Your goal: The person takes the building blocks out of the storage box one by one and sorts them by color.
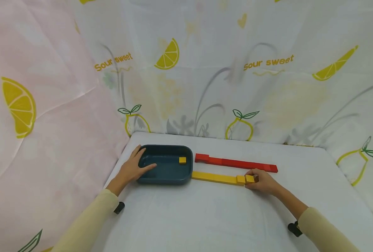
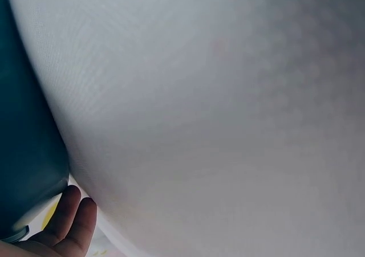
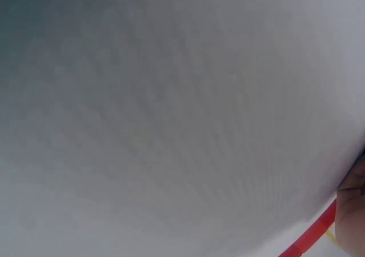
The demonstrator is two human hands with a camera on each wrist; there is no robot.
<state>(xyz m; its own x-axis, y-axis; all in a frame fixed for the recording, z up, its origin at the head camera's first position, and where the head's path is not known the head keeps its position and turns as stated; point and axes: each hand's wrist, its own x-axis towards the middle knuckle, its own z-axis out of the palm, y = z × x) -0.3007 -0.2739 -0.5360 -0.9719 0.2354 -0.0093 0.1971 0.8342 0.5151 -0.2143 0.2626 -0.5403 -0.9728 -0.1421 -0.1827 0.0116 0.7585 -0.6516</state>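
Observation:
A dark teal rectangular dish (image 1: 165,182) stands on the white cloth with one small yellow block (image 1: 182,160) inside. My left hand (image 1: 132,168) holds its left end, thumb reaching over the rim and fingers along the outer wall. In the left wrist view two fingertips (image 2: 71,197) show beside the dish wall. To the right of the dish runs a row of yellow blocks (image 1: 218,177). At that row's right end my right hand (image 1: 263,181) pinches a yellow block (image 1: 249,179) between thumb and fingers. The right wrist view shows only part of this hand.
Behind the yellow row lies a roughly parallel row of red blocks (image 1: 236,163), with a raised block at its left end. White cloth (image 1: 189,217) covers the table. Printed fabric with lemons and lettering hangs behind, and pinkish fabric (image 1: 57,140) hangs at the left.

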